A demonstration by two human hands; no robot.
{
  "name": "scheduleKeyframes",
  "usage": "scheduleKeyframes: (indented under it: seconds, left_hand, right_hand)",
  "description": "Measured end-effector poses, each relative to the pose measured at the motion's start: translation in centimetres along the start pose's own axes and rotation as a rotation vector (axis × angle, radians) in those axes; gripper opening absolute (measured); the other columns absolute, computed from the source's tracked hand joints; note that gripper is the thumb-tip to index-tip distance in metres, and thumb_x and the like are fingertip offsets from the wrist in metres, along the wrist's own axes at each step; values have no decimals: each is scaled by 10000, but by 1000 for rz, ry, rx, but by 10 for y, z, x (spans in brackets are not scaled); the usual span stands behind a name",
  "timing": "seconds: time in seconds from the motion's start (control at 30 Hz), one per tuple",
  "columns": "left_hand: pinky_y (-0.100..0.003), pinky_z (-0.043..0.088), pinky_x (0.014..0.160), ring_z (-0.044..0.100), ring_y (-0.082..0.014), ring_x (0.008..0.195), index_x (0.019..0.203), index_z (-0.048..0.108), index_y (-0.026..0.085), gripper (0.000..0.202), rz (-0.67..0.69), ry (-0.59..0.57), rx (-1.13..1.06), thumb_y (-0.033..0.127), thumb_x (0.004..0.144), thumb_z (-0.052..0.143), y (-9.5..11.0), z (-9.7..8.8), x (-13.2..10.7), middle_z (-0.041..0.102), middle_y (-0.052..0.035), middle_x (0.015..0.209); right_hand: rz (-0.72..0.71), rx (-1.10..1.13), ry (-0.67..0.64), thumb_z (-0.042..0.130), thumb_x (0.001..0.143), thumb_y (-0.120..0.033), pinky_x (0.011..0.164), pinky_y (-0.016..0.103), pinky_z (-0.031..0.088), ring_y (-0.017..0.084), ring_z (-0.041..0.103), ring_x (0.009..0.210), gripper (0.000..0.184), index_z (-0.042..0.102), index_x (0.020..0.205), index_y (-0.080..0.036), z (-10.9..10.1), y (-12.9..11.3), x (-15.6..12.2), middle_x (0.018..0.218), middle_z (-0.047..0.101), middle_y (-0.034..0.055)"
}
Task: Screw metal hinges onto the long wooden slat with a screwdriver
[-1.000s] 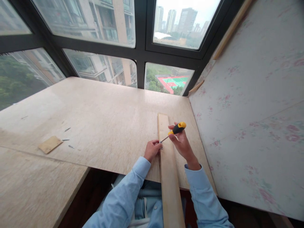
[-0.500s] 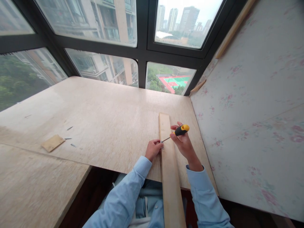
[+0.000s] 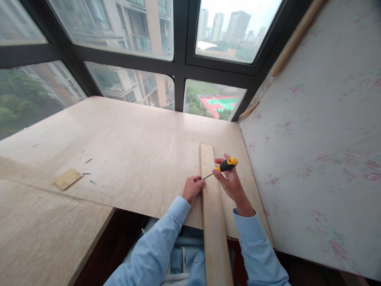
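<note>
A long wooden board (image 3: pixel 214 222) lies on the stone sill and reaches back over its front edge toward my body. At the board's left edge sits a small metal bracket (image 3: pixel 204 185), partly covered by fingers. My left hand (image 3: pixel 192 188) pinches at this bracket with thumb and forefinger. In my right hand (image 3: pixel 231 180) is a screwdriver (image 3: pixel 228 164) with a yellow and black handle, its fingers closed around it. The screwdriver's shaft slants down to the left, and its tip meets the bracket by my left fingertips. Any screw there is too small to make out.
On the stone sill (image 3: pixel 133 143), to the left, lie a small wooden piece (image 3: pixel 68 179) and several small metal bits (image 3: pixel 93 182). A flowered wall (image 3: pixel 312 159) rises close on the right. Dark-framed windows (image 3: pixel 178 67) stand behind. The sill's front edge has a dark gap below it.
Almost nothing differs. The view has shifted very slightly; both hands, the screwdriver and the board keep their places against each other.
</note>
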State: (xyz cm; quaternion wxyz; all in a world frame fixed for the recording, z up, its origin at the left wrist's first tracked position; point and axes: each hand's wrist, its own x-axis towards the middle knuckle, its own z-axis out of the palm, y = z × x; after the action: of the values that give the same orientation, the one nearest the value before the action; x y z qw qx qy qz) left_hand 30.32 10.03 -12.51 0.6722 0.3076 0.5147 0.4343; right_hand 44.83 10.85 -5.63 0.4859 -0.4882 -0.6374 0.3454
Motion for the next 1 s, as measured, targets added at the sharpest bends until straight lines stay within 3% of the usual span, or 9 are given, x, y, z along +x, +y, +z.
scheduleKeyframes:
  seconds: [0.1, 0.17, 0.27, 0.37, 0.57, 0.63, 0.73, 0.83, 1.0]
  left_hand:
    - [-225, 470, 560, 594, -140, 637, 854, 676, 100, 232, 3, 0, 6, 186, 646, 620, -2, -1, 2, 632, -31, 695]
    - [-218, 462, 558, 592, -137, 639, 858, 678, 100, 237, 6, -3, 11, 189, 646, 622, -3, -2, 3, 631, -30, 694]
    - [-211, 455, 554, 589, -133, 636, 824, 671, 104, 212, 16, -6, 23, 193, 637, 627, -3, -2, 3, 626, -22, 682]
    - [-212, 455, 547, 591, -137, 633, 811, 665, 106, 206, 19, -5, 20, 198, 630, 634, -2, -2, 2, 626, -20, 678]
    - [-219, 461, 545, 600, -143, 642, 865, 687, 104, 252, 10, 0, 3, 203, 636, 653, -4, -3, 4, 648, -29, 709]
    - [-213, 454, 543, 600, -139, 643, 870, 687, 104, 251, 10, 3, 3, 198, 640, 657, -5, -3, 5, 652, -32, 718]
    - [-210, 454, 549, 597, -132, 637, 857, 688, 102, 233, 7, -7, -3, 189, 645, 649, -4, -2, 4, 653, -33, 720]
    - [-209, 455, 551, 590, -128, 621, 847, 686, 101, 225, 4, -9, -10, 182, 640, 649, -3, -2, 3, 644, -27, 701]
    - [-210, 454, 556, 594, -134, 637, 864, 686, 93, 243, 21, -14, 4, 194, 646, 647, -6, -3, 6, 650, -36, 707]
  right_hand:
    - [3, 233, -155, 603, 894, -469, 1110, 436, 403, 205, 482, 1333, 778, 161, 1509, -293, -2, -1, -4, 1460, 468, 111]
    - [46, 185, -153, 615, 883, -477, 1075, 441, 437, 222, 564, 1248, 717, 279, 1477, -259, -6, -5, -4, 1347, 580, 120]
    - [80, -146, 47, 725, 753, -558, 972, 472, 496, 272, 669, 996, 659, 552, 1268, -184, -9, -9, 1, 1057, 706, 120]
    - [43, -317, 194, 754, 658, -643, 958, 496, 489, 292, 652, 957, 748, 580, 1201, -159, -6, -6, 6, 1046, 683, 137]
    - [12, 190, -151, 612, 882, -491, 1107, 442, 397, 207, 486, 1321, 744, 215, 1481, -295, -3, -2, -2, 1448, 470, 110]
    - [50, 218, -203, 604, 891, -481, 1085, 445, 421, 215, 531, 1277, 702, 265, 1472, -279, -6, -6, -4, 1397, 532, 114]
    - [116, -61, -34, 708, 773, -556, 946, 468, 505, 255, 655, 975, 682, 511, 1314, -192, -10, -10, 0, 1062, 700, 112]
    - [113, -323, 174, 775, 636, -633, 833, 485, 526, 253, 620, 788, 768, 593, 1205, -149, -8, -8, 5, 879, 685, 94]
    - [36, 78, -27, 668, 823, -526, 1040, 440, 454, 227, 566, 1200, 789, 291, 1457, -245, -3, 1, 2, 1337, 555, 124]
